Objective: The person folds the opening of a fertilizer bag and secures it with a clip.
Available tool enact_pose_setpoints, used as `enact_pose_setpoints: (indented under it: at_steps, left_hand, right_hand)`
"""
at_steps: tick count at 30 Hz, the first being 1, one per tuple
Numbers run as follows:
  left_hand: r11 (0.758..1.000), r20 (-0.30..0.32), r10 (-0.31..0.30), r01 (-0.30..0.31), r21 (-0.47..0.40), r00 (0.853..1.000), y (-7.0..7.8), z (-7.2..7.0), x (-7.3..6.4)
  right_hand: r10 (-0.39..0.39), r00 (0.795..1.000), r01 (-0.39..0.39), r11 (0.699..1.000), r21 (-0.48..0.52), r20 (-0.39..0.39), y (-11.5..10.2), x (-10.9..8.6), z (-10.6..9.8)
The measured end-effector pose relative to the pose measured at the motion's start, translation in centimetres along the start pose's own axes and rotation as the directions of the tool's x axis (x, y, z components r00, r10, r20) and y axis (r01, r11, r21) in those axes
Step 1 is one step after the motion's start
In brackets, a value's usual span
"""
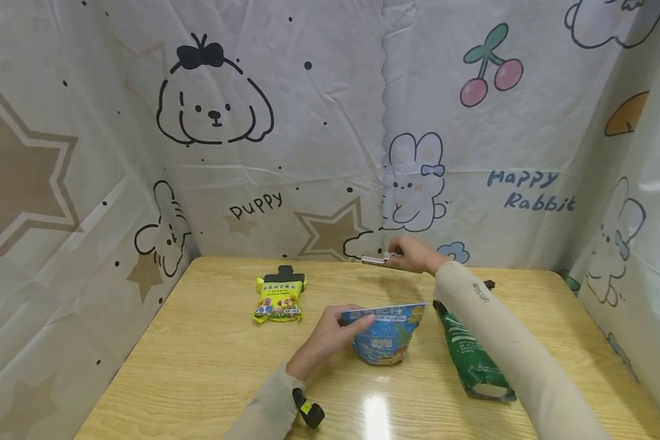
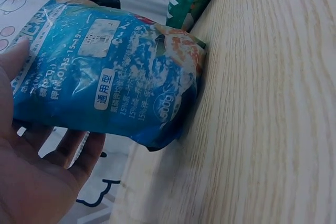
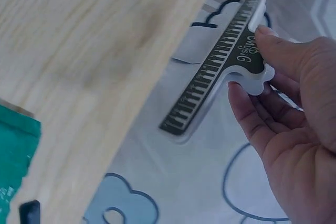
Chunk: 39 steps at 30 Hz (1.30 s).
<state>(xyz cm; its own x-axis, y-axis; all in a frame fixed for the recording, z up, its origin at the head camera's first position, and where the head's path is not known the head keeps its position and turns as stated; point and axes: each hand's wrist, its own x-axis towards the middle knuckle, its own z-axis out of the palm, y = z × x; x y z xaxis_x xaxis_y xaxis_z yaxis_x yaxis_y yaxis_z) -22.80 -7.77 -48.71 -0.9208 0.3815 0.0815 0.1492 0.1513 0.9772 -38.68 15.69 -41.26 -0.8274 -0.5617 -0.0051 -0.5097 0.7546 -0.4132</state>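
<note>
My left hand (image 1: 338, 330) grips a blue bag (image 1: 382, 342) by its upper left edge, thumb in front. The bag is upright, its rounded bottom close over the table, and its printed side shows in the left wrist view (image 2: 105, 77). Beyond it, near the table's far edge, my right hand (image 1: 412, 253) pinches a black-and-white clip with a piano-key pattern (image 3: 215, 72) by its handle tabs. In the head view this clip (image 1: 374, 261) appears as a thin bar, raised above the tabletop.
A small yellow packet (image 1: 279, 300) with a black clip (image 1: 285, 275) on its top lies at the left back of the table (image 1: 198, 360). Under my right forearm lies a green bag (image 1: 473, 354), with a black clip at its far end. Printed cloth (image 1: 319, 153) hangs behind.
</note>
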Motion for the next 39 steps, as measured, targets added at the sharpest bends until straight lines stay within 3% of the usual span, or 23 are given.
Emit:
enact_pose_setpoints:
  at_steps: [9,13,20,26,33,39]
  left_hand:
    - [0.996,-0.037,0.03,-0.027,0.081,0.999,0.2,-0.4,-0.2]
    - [0.996,-0.036,0.028,-0.025,0.083,0.999,0.3,-0.4,-0.3]
    - [0.995,-0.054,0.058,-0.054,0.086,0.997,0.3,-0.5,-0.7]
    - [0.993,-0.076,0.06,-0.052,0.101,0.995,0.4,-0.8,-0.9]
    - [0.994,-0.072,0.044,-0.037,0.102,0.996,0.2,-0.9,-1.1]
    - [0.994,-0.064,0.063,-0.056,0.094,0.996,0.2,-0.8,-1.0]
  right_hand:
    - [-0.06,0.997,0.06,0.998,-0.001,-0.042,-2.5,-1.5,-3.1]
    - [-0.147,0.988,0.146,0.989,-0.009,-0.046,-3.8,-2.5,-4.5]
    - [-0.348,0.933,0.349,0.937,-0.005,-0.091,-5.8,-4.5,-6.4]
    - [-0.384,0.922,0.385,0.923,0.02,-0.054,-7.4,-6.6,-7.2]
    - [-0.481,0.875,0.483,0.876,0.016,-0.062,-9.1,-8.4,-6.5]
    - [-0.516,0.854,0.515,0.857,-0.025,-0.071,-10.2,-9.3,-6.0]
